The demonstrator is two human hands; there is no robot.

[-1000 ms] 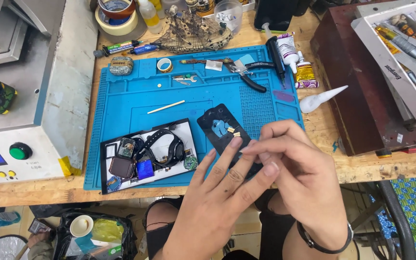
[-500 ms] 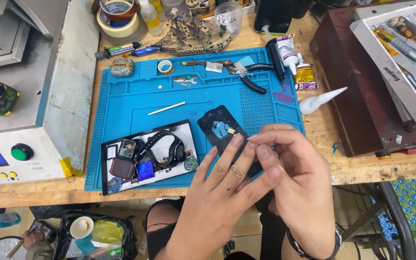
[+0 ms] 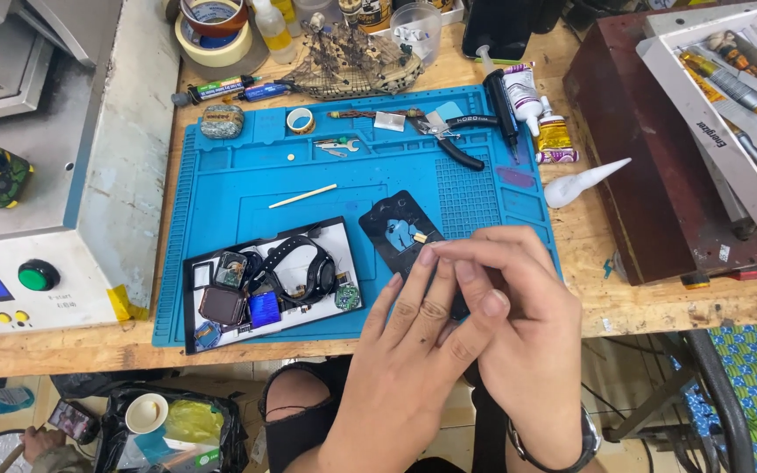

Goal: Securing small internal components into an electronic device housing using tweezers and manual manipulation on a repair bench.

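Pinching together near the mat's (image 3: 221, 175) front edge, the left hand (image 3: 413, 350) and right hand (image 3: 519, 315) cover the black phone (image 3: 396, 229); grip unclear (glue tubes (image 3: 536, 114) crowd the far corner).

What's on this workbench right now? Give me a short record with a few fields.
Surface: blue work mat on a wooden bench
Left hand: fingers spread, fingertips meeting the right hand over the mat's near edge
Right hand: fingers pinched together against the left; whatever they pinch is too small to tell
Under the hands: black phone back shell, lying flat, partly covered
Left of it: tray holding watch parts and a black strap
Far side of mat: pliers, glue tubes, thin wooden stick
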